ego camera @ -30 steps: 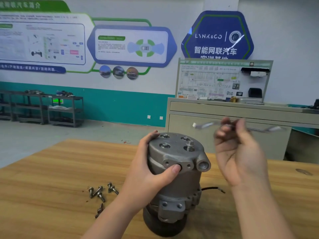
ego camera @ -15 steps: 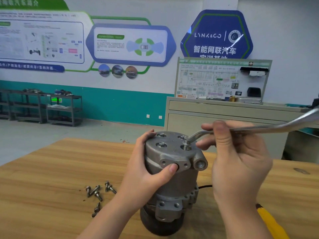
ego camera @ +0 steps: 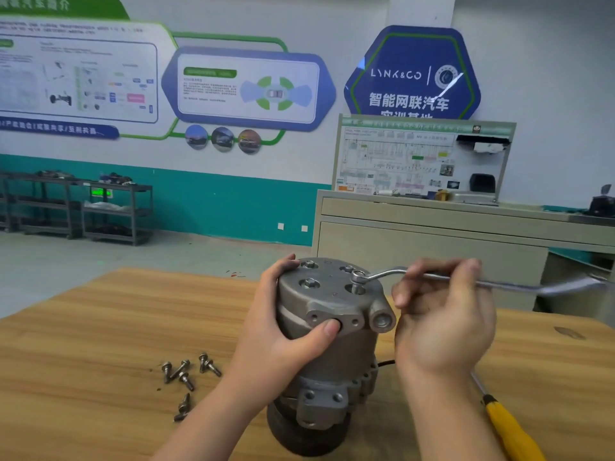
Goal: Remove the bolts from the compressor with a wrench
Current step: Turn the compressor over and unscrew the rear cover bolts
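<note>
The compressor (ego camera: 327, 341) is stood on end on the wooden table (ego camera: 100, 327), its grey cast end plate facing up. It is judged heavy, rigid and top-heavy in this pose, so it is best held around the upper body, where turning force from the tool can be resisted. It is held so: the left hand (ego camera: 283, 331) is wrapped around the upper housing, thumb pressed on the port flange at the front, fingers curled over the far rim.

On the end plate, 1 bolt (ego camera: 357, 284) is seen partly raised, with the ring end of the wrench (ego camera: 466, 281) seated on it, just right of the left-hand grip. 3 further bolt heads are seen seated behind and beside it. The wrench shank is pinched in the curled fingers of the right hand (ego camera: 442, 324), close to the ring; the free end is blurred.

The raised bolt is judged nearly free; slipping of the ring is the likely fault.

Loose removed bolts (ego camera: 186, 374) lie on the table, left of the holding hand. A yellow-handled tool (ego camera: 509, 424) lies below the right hand.
</note>
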